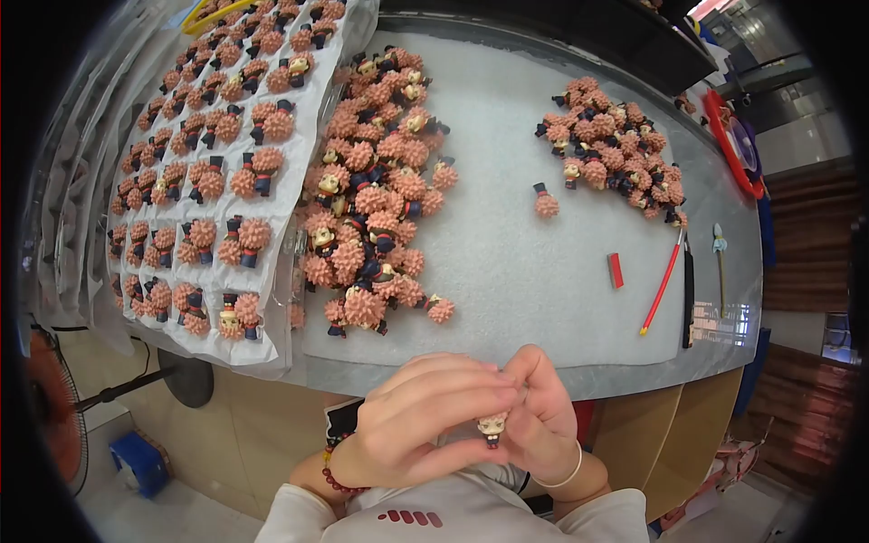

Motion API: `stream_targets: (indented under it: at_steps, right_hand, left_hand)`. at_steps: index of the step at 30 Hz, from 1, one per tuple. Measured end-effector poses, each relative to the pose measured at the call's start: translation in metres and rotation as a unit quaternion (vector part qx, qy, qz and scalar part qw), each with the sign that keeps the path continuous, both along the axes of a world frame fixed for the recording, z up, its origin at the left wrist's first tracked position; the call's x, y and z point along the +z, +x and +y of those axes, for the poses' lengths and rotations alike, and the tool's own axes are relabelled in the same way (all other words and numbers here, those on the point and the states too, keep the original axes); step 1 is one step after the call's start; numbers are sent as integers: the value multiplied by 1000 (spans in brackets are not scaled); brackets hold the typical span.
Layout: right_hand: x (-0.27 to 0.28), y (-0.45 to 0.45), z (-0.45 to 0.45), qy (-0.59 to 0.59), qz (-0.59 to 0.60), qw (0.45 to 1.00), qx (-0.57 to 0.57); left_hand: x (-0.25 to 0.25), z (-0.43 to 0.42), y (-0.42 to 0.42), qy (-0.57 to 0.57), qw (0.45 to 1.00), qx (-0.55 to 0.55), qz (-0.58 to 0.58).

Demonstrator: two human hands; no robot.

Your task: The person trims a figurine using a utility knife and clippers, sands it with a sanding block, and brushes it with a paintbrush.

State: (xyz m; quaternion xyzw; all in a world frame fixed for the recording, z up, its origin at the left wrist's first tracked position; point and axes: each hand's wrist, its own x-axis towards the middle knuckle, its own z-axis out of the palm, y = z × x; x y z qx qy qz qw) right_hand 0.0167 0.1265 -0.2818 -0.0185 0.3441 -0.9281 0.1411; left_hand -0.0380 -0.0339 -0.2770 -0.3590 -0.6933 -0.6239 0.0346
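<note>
A small figurine (491, 425) with a pale face and dark feet is upright between my two hands, in front of my chest. My left hand (421, 416) curls over it, fingers across the top and thumb beneath. From the other side, my right hand (545, 412) pinches it, thumb against its side. My fingers hide most of its upper part. On the mat (498, 271) beyond lies a long heap of similar figurines (367, 199) with spiky pink hair and dark hats. A second heap of figurines (611, 145) lies at the back right, with a single figurine (545, 201) beside it.
At the left, stacked trays (77, 163) stand behind a white-lined tray (195, 235) of figurines in rows. On the right lie a red block (615, 271), a red stick (662, 285), a black tool (688, 290) and a blue-topped tool (720, 258). A fan (56, 416) stands lower left.
</note>
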Motion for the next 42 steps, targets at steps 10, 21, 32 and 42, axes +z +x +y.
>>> stream_targets:
  at_steps: [10,21,32,42]
  right_hand:
    - [16,-49,77,784,154,496,-340]
    - [5,-50,78,795,194,535,-208]
    - [12,-49,62,780,249,547,-176]
    - [0,-46,63,758,247,558,-230]
  left_hand:
    - [-8,-7,1,89,993,-35,-62]
    - [-2,-9,5,67,993,-11,-92]
    - [4,-6,9,-22,999,37,-30]
    - [5,-3,9,-56,993,105,-2]
